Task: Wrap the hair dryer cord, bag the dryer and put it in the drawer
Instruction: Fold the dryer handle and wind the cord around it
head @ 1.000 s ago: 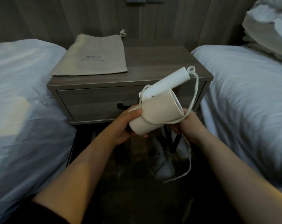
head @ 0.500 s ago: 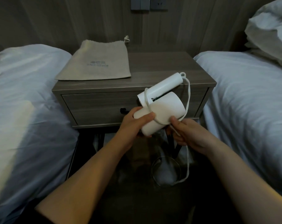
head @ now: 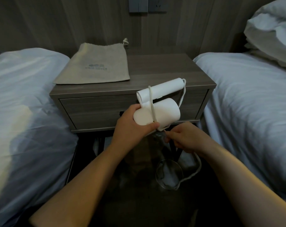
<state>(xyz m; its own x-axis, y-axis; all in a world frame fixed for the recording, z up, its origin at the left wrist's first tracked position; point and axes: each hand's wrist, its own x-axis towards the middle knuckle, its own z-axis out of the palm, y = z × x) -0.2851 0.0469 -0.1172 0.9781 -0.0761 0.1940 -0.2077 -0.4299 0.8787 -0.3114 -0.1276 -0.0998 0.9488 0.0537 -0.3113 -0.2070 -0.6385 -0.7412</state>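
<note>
Left hand (head: 132,126) grips the dryer (head: 161,112), right hand (head: 186,139) pinches the cord (head: 150,102): one turn on, slack dangling. Bag (head: 96,66) lies flat, drawer (head: 93,110) closed, both to come.

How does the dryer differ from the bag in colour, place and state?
The dryer is white; the bag is beige. The dryer is held up by the left hand, in front of the drawer; the bag lies flat on the nightstand. Cord crosses the dryer; no hand touches the bag.
</note>
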